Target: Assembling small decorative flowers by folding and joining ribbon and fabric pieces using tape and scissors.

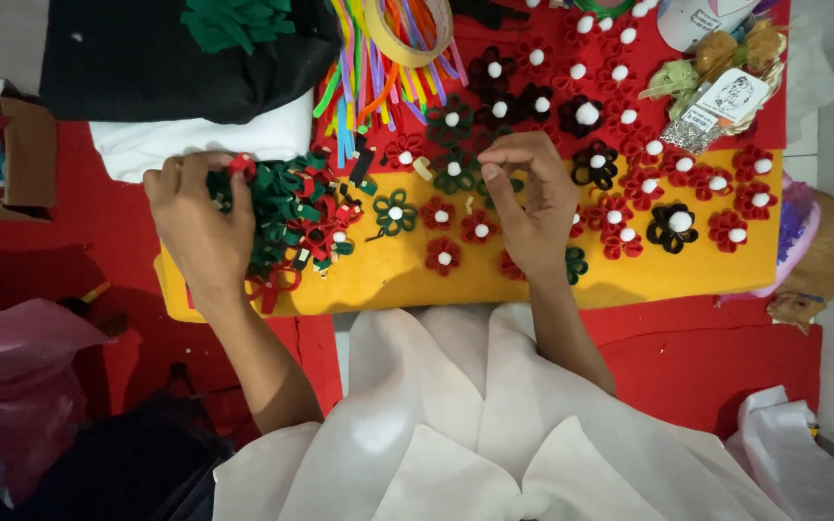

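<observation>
Head view: the left hand [200,227] reaches into the heap of green and red loops [291,217] at centre left, fingers pinched on a red loop [240,165]; the right hand [531,207], fingers together, presses a flower [458,174] onto the yellow felt sheet [533,280], where finished flowers lie in rows within reach

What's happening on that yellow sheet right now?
A person is making small felt flowers. The left hand rests on a pile of green and red felt loops at the left end of the yellow felt sheet. The right hand pinches at a green flower near the sheet's upper edge. Finished red, black and green flowers with white pompom centres lie across the yellow and red felt.
</observation>
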